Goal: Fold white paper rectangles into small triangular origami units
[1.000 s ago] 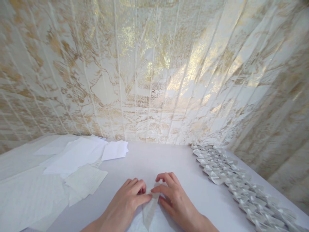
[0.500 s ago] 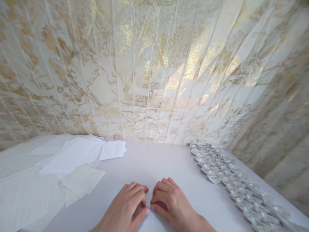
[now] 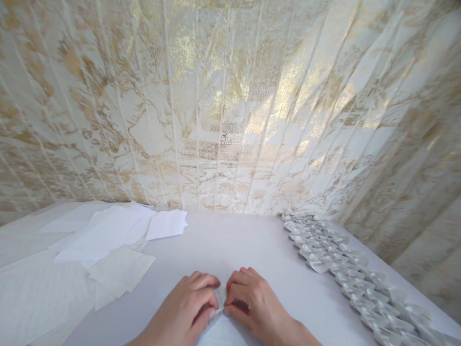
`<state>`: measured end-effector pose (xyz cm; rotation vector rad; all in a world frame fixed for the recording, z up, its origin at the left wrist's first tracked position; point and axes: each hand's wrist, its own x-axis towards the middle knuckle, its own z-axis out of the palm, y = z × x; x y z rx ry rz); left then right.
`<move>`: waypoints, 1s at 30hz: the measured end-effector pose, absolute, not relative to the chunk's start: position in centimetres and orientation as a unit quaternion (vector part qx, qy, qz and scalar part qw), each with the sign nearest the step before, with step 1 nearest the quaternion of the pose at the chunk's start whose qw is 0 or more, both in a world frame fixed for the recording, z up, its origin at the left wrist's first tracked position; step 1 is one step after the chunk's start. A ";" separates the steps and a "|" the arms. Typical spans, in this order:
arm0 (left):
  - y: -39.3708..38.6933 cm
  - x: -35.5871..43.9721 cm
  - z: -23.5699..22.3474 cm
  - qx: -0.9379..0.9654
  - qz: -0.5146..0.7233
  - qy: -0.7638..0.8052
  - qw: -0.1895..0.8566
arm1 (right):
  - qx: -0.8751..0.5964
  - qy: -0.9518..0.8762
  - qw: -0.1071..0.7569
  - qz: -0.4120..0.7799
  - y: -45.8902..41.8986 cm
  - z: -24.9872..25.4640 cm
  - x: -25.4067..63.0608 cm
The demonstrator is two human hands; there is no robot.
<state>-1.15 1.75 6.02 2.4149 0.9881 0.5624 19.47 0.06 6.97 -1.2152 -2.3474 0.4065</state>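
My left hand and my right hand lie side by side near the front edge of a white table. Both pinch a small folded piece of white paper between thumb and forefinger. Their fingertips meet over the fold. Most of the paper is hidden under the hands and cut off by the frame's bottom edge.
Loose white paper sheets lie scattered on the left. A long row of several folded paper pieces runs along the right side of the table. A gold-and-white curtain hangs right behind the table.
Both hands have drawn closer to me and closed tighter together. The paper's upright flap, visible a second ago, is now pressed down under the fingers.
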 end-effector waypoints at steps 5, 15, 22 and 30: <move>1.2 -1.0 4.8 0.902 0.217 0.356 0.114 | -0.443 -0.849 0.233 0.168 -0.2 7.1 19.4; 0.9 -0.8 4.0 0.903 0.212 0.368 0.065 | -0.448 -0.848 0.212 0.188 -0.2 7.3 19.5; 0.6 -0.6 5.6 0.884 0.180 0.420 0.103 | -0.526 -0.784 0.261 0.202 -0.3 6.6 18.5; 1.3 -0.6 5.5 0.889 0.183 0.406 0.110 | -0.544 -0.768 0.273 0.199 0.0 6.3 18.0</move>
